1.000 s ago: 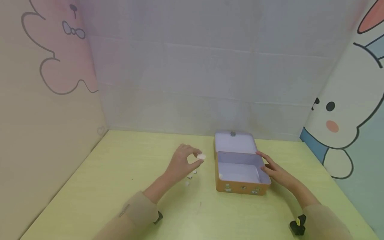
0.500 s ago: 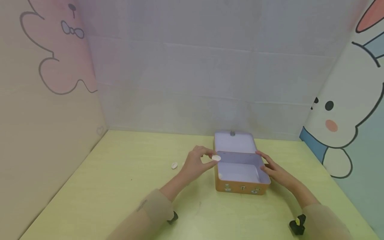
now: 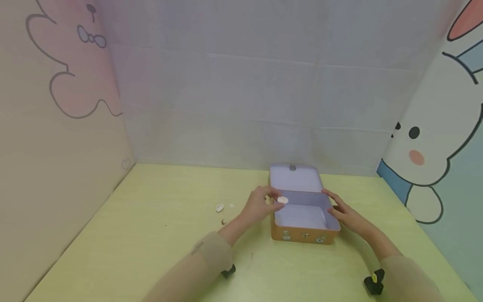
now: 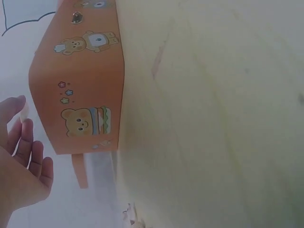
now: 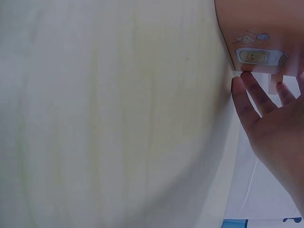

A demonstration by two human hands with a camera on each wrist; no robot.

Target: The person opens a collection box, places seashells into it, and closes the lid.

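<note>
My left hand (image 3: 259, 204) pinches a small white oval seashell (image 3: 282, 200) between thumb and fingertips. It holds the shell over the left side of an orange tin box (image 3: 303, 235), whose lilac inside faces up. In the left wrist view the fingers are just beyond the tin box (image 4: 78, 102), with a pale sliver of shell at the fingertips. My right hand (image 3: 349, 216) holds the box's right wall: the thumb lies over the rim, and a finger reaches the back corner. The right wrist view shows its other fingers (image 5: 256, 95) against the outer side; the thumb is out of view there.
The box lid (image 3: 295, 179) leans open at the back. Left of the box lie a white shell (image 3: 219, 207), a tiny white piece (image 3: 232, 206) and a brownish piece (image 3: 223, 222) on the yellow table (image 3: 166, 251). A pale wall (image 3: 226, 105) stands behind.
My left hand has moved right with the seashell, from beside the box to over its left side. The loose pieces on the table have come into view behind it. My right hand stays put.
</note>
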